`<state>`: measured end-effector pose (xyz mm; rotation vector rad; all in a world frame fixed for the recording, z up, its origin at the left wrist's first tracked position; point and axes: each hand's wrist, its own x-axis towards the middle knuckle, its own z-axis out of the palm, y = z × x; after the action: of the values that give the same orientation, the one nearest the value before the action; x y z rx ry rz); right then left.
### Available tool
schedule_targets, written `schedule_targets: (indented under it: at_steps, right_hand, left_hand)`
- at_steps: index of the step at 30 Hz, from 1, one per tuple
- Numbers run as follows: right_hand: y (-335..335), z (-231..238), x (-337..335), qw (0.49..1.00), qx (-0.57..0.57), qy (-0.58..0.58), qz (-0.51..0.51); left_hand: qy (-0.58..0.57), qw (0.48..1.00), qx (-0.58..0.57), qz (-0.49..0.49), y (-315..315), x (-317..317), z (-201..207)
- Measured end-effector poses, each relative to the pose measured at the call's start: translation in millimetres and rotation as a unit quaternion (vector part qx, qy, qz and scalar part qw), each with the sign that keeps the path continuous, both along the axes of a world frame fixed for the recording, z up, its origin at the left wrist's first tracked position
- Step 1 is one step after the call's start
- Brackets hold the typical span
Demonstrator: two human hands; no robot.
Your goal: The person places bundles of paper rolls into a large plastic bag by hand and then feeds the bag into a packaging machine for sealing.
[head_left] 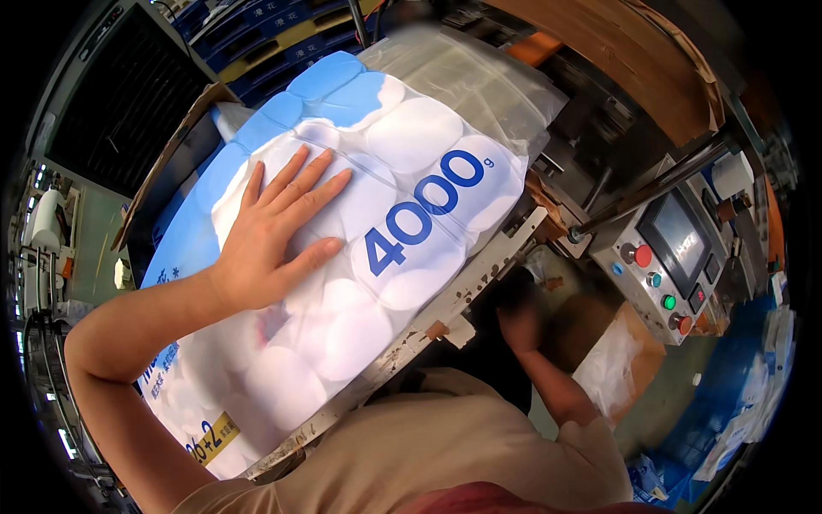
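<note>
A big plastic-wrapped pack of paper rolls point(411, 137), white and blue with large blue print, lies in front of me. The round ends of the rolls press through its film. My left hand point(265, 244) rests flat on top of the pack, fingers spread. Down to the right, below the worn metal edge point(445, 317) beside the pack, is my right hand point(518, 321). It is dark and smeared by motion, so its fingers and anything in them cannot be made out. Clear film point(479, 81) stretches out behind the pack's far end.
A control box point(634, 248) with a screen and coloured buttons stands to the right. Below it sits an open cardboard box point(642, 343) with clear plastic inside. Blue pallets point(265, 26) are stacked at the back. A brown board point(634, 60) spans the far right.
</note>
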<state>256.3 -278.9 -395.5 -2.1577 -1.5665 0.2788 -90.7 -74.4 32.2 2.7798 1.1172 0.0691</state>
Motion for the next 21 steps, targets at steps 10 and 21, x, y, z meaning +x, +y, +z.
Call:
schedule_targets:
  at_steps: [10, 21]
  right_hand:
    - [3.5, 30.7, 3.2, 0.999, 0.029, 0.025, 0.004]
    - [2.2, 31.7, 6.7, 0.998, 0.031, 0.051, -0.008]
  left_hand:
    - [-0.037, 0.999, 0.011, 0.003, 0.8, 2.0, -1.2]
    - [-0.041, 0.999, 0.003, 0.001, 0.7, 4.1, 0.0]
